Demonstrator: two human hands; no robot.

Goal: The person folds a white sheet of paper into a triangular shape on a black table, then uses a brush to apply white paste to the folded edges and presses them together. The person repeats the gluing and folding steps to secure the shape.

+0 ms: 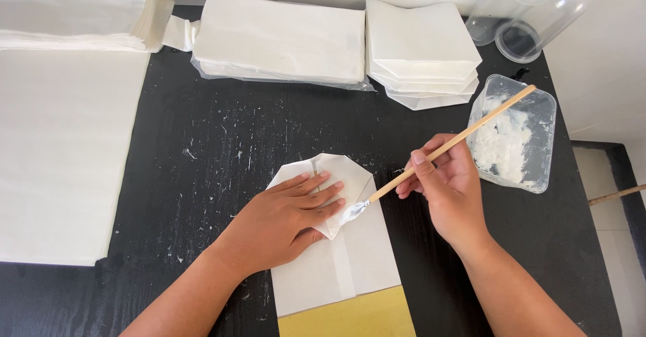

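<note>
My left hand [286,219] flat, fingers spread on the folded paper bag [336,243], right hand [447,185] pinching a wooden brush [444,148] — bristles touching the flap — paste tub [515,135] nearby.

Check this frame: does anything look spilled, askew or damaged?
The black table is flecked with dried white smears. A clear jar lies on its side near the paste tub.
</note>
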